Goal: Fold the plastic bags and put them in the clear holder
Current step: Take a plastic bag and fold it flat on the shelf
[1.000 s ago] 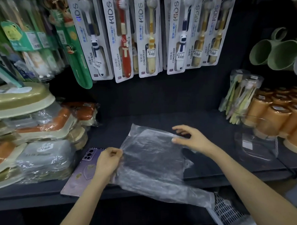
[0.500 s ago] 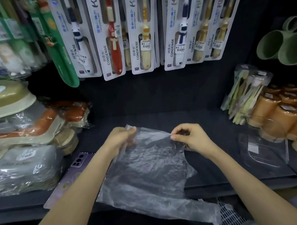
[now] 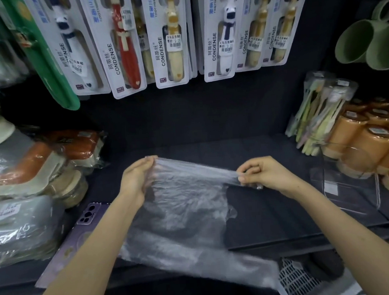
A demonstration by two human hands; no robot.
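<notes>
Plastic bag, clear and crinkled, top edge pulled taut between both hands just above the dark shelf; its lower part drapes over the shelf's front lip. Left hand pinches the left corner, and right hand pinches the right with curled fingers. Clear holder stands to the right, against orange cups. Purple phone lies partly under the left forearm.

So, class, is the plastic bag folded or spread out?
Spread, not folded: the left hand and right hand pinch the plastic bag, pulled taut between them.
</notes>
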